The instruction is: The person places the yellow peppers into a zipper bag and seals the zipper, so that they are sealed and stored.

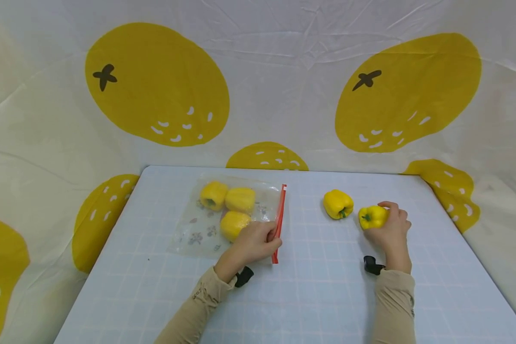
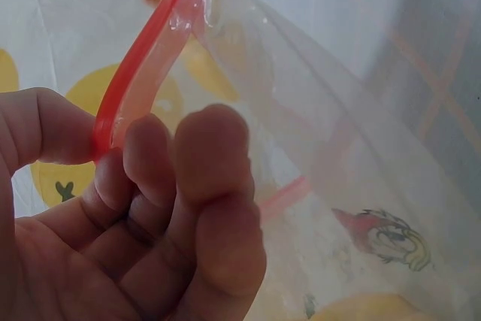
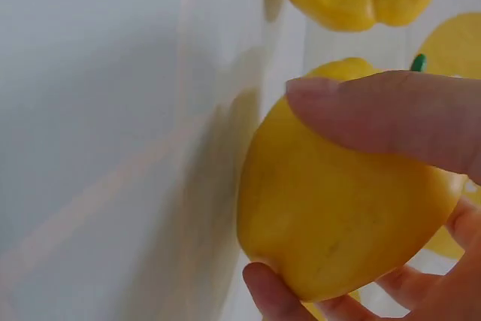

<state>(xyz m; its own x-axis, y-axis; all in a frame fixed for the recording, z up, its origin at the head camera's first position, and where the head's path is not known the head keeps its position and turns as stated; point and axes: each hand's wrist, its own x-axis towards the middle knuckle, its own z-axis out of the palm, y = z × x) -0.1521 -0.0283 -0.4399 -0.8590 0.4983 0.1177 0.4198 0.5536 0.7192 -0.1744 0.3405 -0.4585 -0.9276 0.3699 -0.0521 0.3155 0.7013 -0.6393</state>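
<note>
My left hand (image 1: 258, 242) pinches the red zip edge (image 2: 135, 65) of a clear zip bag (image 1: 189, 224) between thumb and fingers. Inside the bag, which lies flat on the table, are three yellow bell peppers (image 1: 240, 199). At the right, my right hand (image 1: 393, 229) grips another yellow bell pepper (image 3: 346, 216), thumb on one side and fingers curled round the other. The pepper's green stem faces the left in the head view. A further yellow pepper (image 1: 338, 204) lies on the table just left of the held one.
The table (image 1: 327, 306) has a pale cover with faint grid lines. Behind it hangs a white curtain (image 1: 275, 95) with big yellow fruit prints. A black wrist camera mount (image 1: 373, 265) sits at the right wrist, another mount (image 1: 243, 276) at the left.
</note>
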